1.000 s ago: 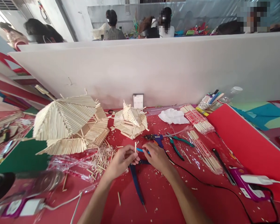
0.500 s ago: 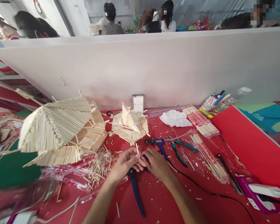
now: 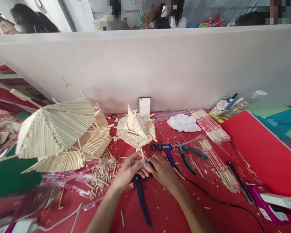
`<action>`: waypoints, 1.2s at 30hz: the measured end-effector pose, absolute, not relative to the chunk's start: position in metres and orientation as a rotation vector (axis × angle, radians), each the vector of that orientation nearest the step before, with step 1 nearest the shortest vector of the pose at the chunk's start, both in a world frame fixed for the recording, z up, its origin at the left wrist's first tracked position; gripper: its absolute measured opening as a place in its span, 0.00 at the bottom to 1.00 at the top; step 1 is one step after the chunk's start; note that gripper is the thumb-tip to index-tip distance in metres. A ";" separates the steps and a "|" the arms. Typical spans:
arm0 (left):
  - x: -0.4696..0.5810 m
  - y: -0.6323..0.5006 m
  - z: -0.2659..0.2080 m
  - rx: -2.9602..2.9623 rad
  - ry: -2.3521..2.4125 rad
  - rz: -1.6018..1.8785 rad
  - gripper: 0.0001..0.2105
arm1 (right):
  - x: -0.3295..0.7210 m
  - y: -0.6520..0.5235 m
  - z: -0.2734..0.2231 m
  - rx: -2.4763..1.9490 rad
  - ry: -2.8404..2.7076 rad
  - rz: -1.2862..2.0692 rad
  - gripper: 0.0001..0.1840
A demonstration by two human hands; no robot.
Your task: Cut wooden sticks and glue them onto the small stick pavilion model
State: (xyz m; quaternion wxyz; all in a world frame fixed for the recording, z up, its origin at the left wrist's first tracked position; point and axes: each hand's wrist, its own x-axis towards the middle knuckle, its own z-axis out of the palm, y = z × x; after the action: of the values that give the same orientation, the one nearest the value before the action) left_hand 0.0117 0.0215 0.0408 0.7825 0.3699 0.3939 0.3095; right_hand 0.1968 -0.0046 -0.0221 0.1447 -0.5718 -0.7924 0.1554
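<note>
My left hand (image 3: 132, 166) is closed, its thumb and fingers pinching a short wooden stick (image 3: 142, 153) that points up and away. Close beside it, my right hand (image 3: 162, 168) has its fingers curled around a small blue object (image 3: 149, 163), mostly hidden, so its kind is unclear. Under both hands lies a dark blue hand tool (image 3: 142, 200) with one long handle toward me; its head is covered. Just beyond my fingers stands a small stick-built roof model (image 3: 135, 129). A blue glue gun (image 3: 168, 152) lies right of it.
At left stands a larger stick-built roof model (image 3: 55, 129) beside loose stick pieces (image 3: 103, 174). Green-handled pliers (image 3: 188, 161), bagged sticks (image 3: 218, 165), a crumpled tissue (image 3: 184, 123) and a red board (image 3: 259, 149) lie right. A white partition (image 3: 145, 68) rises behind, with people beyond it.
The camera view has tilted down slightly. My hands have hardly moved; the stick stays in my left hand, and more of the blue object shows at my right fingers.
</note>
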 end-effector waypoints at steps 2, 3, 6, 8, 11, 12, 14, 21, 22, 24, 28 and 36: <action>0.012 0.022 0.042 0.788 0.857 0.674 0.26 | 0.197 -0.005 -0.021 -1.647 -2.287 0.438 0.05; 0.012 0.022 0.042 0.785 0.858 0.676 0.26 | 0.197 -0.005 -0.021 -1.645 -2.288 0.432 0.05; 0.012 0.022 0.043 0.783 0.861 0.681 0.26 | 0.197 -0.004 -0.019 -1.638 -2.292 0.419 0.05; 0.012 0.022 0.043 0.784 0.859 0.680 0.26 | 0.197 -0.004 -0.019 -1.632 -2.291 0.418 0.05; 0.012 0.022 0.042 0.783 0.848 0.681 0.26 | 0.197 -0.004 -0.019 -1.624 -2.280 0.418 0.05; 0.012 0.022 0.042 0.784 0.843 0.682 0.25 | 0.197 -0.004 -0.019 -1.621 -2.276 0.417 0.05; 0.012 0.022 0.042 0.788 0.836 0.679 0.25 | 0.197 -0.005 -0.021 -1.617 -2.274 0.419 0.05; 0.010 0.021 0.041 0.803 0.825 0.679 0.23 | 0.204 -0.002 -0.020 -1.588 -2.206 0.400 0.07; 0.010 0.021 0.040 0.805 0.824 0.678 0.23 | 0.209 -0.001 -0.020 -1.585 -2.156 0.382 0.09; 0.009 0.022 0.039 0.811 0.822 0.679 0.23 | 0.221 0.002 -0.018 -1.608 -2.043 0.339 0.10; 0.009 0.023 0.037 0.837 0.837 0.676 0.24 | 0.236 0.003 -0.014 -1.661 -2.003 0.318 0.09; 0.010 0.023 0.039 0.844 0.849 0.684 0.24 | 0.207 -0.005 -0.020 -1.592 -2.339 0.345 0.03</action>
State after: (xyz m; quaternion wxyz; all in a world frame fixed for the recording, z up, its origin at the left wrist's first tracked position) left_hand 0.0097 0.0226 0.0390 0.7715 0.3895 0.3918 0.3154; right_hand 0.2071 -0.0050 -0.0199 0.1454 -0.5526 -0.8119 0.1198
